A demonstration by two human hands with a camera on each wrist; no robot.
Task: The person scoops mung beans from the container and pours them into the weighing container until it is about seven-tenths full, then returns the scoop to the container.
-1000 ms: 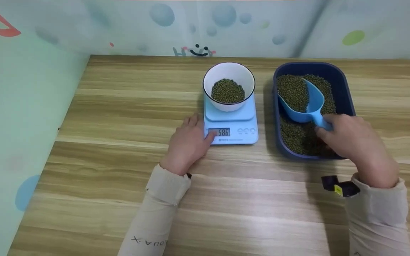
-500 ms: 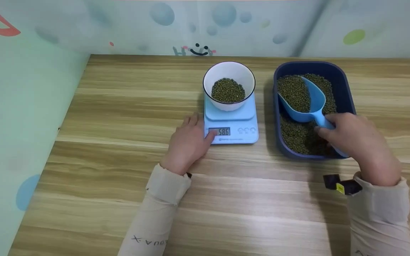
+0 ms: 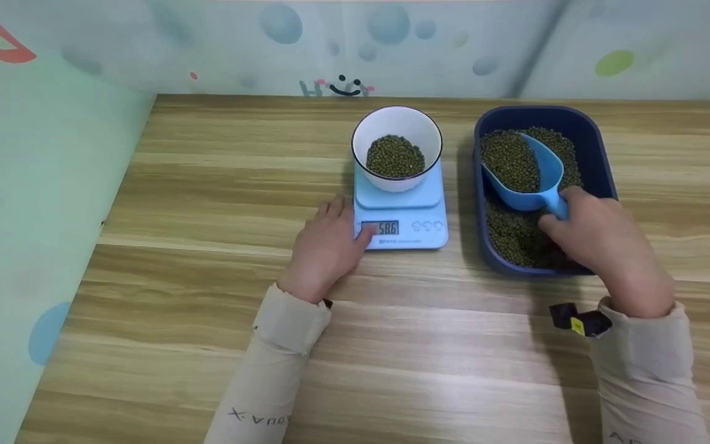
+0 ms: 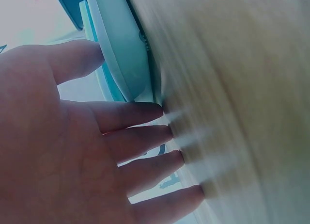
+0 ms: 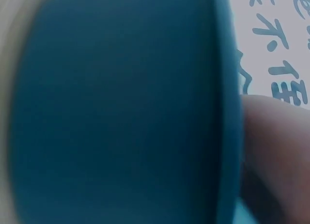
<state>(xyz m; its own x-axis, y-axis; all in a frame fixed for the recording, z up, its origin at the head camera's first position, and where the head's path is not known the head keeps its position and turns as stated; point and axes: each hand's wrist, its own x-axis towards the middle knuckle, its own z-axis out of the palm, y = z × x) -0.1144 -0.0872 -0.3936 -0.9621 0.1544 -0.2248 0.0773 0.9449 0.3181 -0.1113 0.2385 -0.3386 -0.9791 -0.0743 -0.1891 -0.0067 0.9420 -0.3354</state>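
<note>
My right hand [image 3: 601,234] grips the handle of a blue scoop [image 3: 552,169] inside a dark blue tub [image 3: 598,160]. The scoop is heaped with small green beans, likely mung beans [image 3: 506,160], and more beans lie around it. In the right wrist view the tub's wall [image 5: 116,107] hides the scoop. My left hand [image 3: 324,250] rests at the left side of a light blue kitchen scale [image 3: 432,200], fingers straight and fingertips on the table, thumb at the display, which reads 58.6. A white bowl [image 3: 364,139] with some beans stands on the scale.
The wooden table [image 3: 207,185] carries the scale in the middle and the tub to its right. Behind it rises a wall [image 3: 238,49] with printed bubbles, and another wall [image 3: 34,185] borders the left side.
My right hand moves slightly forward, then left, on the scoop's handle, and the scoop shifts a little within the beans. The left hand, the bowl and the scale reading stay the same.
</note>
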